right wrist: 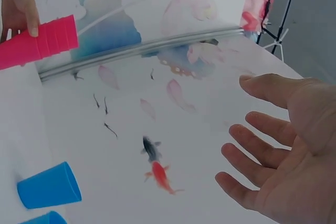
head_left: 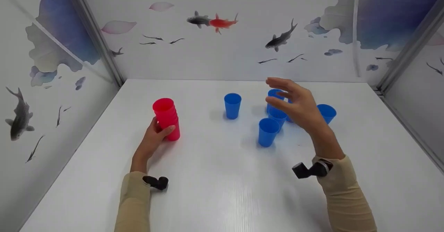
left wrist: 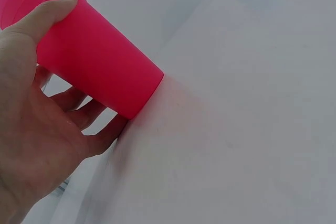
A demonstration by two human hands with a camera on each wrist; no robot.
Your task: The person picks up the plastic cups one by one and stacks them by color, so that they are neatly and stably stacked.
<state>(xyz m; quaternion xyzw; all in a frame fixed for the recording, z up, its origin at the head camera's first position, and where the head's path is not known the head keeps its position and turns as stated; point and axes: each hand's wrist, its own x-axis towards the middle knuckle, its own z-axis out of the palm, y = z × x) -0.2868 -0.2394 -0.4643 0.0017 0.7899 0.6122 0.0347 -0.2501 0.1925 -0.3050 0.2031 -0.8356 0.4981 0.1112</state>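
Note:
On the left side of the table, my left hand (head_left: 151,140) grips a stack of nested pink-red cups (head_left: 165,112), thumb on the near side and fingers round the other. The stack stands upright, and its base appears to touch the tabletop in the left wrist view. My right hand (head_left: 301,107) is raised over a group of blue cups, fingers spread and loosely bent, holding nothing. In that group a blue cup (head_left: 267,133) stands nearest me, with others behind it partly hidden by the hand. Another blue cup (head_left: 327,113) shows beyond the right wrist.
A single blue cup (head_left: 232,106) stands apart, between the red stack and the group. White panels printed with fish and petals, such as the back panel (head_left: 222,58), border the white table (head_left: 208,183) at the back and sides.

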